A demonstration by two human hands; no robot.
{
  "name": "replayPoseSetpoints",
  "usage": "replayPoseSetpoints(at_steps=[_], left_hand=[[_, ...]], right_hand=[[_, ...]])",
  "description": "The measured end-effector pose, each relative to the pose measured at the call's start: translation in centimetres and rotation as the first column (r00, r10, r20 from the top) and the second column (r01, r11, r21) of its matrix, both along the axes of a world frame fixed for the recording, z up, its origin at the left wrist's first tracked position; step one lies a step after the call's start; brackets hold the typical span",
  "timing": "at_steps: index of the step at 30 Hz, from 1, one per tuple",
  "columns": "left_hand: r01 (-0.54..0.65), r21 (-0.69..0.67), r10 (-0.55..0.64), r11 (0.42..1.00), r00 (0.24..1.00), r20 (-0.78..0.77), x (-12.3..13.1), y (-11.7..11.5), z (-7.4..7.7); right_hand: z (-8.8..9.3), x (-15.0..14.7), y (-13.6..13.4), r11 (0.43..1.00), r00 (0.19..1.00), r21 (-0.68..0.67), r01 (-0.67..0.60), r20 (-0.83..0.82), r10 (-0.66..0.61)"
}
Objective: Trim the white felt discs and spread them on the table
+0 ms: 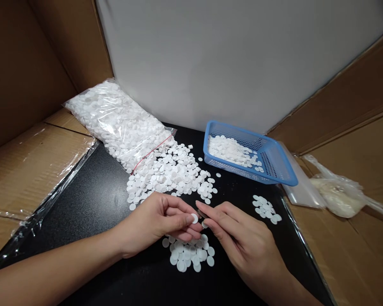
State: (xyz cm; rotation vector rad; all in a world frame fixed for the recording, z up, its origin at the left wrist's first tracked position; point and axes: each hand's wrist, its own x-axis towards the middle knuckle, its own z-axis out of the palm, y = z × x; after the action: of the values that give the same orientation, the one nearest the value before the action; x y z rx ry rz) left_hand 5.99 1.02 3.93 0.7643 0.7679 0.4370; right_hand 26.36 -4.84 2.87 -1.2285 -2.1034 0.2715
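Observation:
My left hand (172,216) pinches a small white plastic disc (194,218) between thumb and forefinger. Close beside it, my right hand (239,233) is closed on a thin dark blade-like tool (202,213), mostly hidden by the fingers, so its exact kind does not show. Another pale disc (204,224) shows at the right thumb's tip. Below both hands lies a small pile of white discs (191,255). A larger heap of discs (169,170) spreads out beyond the left hand.
A clear zip bag (115,119) full of discs lies at the back left. The blue plastic basket (252,172) holds more discs. Right of my hand is a small group of discs (266,208). A knotted plastic bag (338,195) rests on cardboard (354,246) beside the black table (92,195).

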Motion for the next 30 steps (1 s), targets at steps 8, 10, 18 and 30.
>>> replayPoseSetpoints(at_steps=[8, 10, 18, 30], left_hand=[[-0.022, -0.01, 0.021, 1.0, 1.0, -0.016, 0.1, 0.1, -0.1], [-0.025, -0.021, 0.024, 0.999, 1.0, -0.006, 0.1, 0.1, -0.1], [0.059, 0.073, -0.055, 0.996, 0.997, -0.056, 0.0, -0.2, -0.3], [0.509, 0.705, 0.007, 0.495, 0.808, -0.589, -0.5, -1.4, -2.3]], right_hand=[[-0.2, -0.2, 0.0, 1.0, 0.999, 0.026, 0.003, 0.034, -0.004], [-0.3, -0.3, 0.0, 0.999, 0.999, 0.036, 0.009, 0.048, -0.01], [-0.2, 0.5, 0.7, 0.986, 0.975, 0.003, 0.164, 0.154, -0.163], [-4.5, 9.7, 4.1, 0.812, 0.609, 0.059, 0.58, 0.632, -0.48]])
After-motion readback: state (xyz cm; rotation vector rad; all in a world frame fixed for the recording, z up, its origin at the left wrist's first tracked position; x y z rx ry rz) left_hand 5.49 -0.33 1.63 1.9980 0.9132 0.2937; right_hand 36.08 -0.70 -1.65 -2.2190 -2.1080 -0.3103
